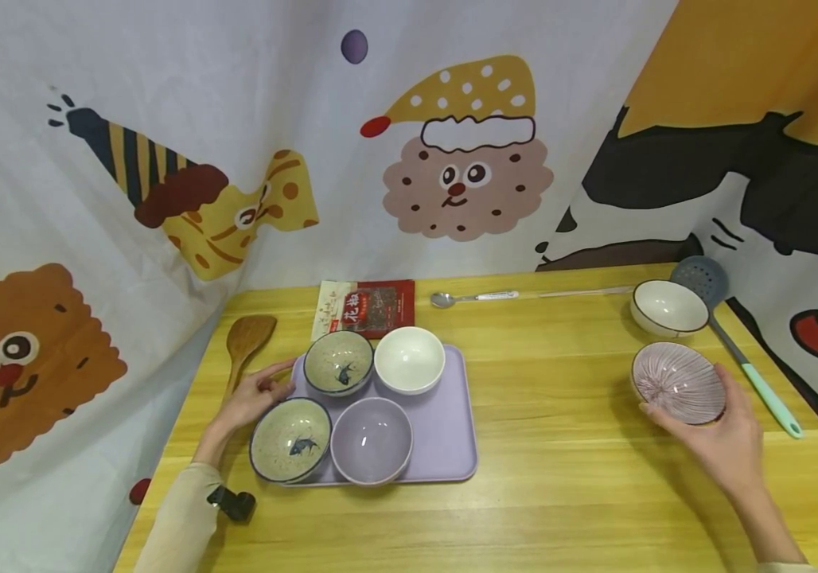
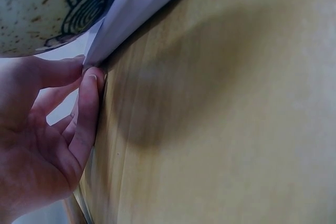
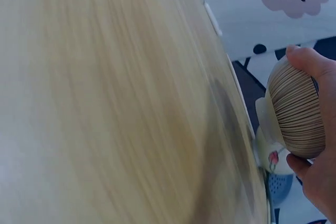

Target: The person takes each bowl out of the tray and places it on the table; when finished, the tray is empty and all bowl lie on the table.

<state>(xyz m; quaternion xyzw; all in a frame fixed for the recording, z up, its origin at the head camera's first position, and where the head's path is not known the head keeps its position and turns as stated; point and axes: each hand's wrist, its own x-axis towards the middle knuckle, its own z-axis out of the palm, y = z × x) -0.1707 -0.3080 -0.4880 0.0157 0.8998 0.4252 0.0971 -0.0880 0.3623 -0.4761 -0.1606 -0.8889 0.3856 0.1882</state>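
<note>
My right hand grips a small bowl with thin purplish radiating lines, thumb at its near rim. In the right wrist view the striped bowl is tipped on its side in the picture, its pale foot clear of the table. At the left, my left hand pinches the edge of a lilac tray between thumb and fingers, as the left wrist view shows. Several bowls sit on that tray: two speckled fish bowls with blue rims, a white bowl and a purple bowl.
Beyond the striped bowl stands a white bowl with a dark rim. A slotted ladle with a mint handle lies along the right edge. A red spice packet, a spoon and chopsticks lie at the back; a wooden spatula lies left.
</note>
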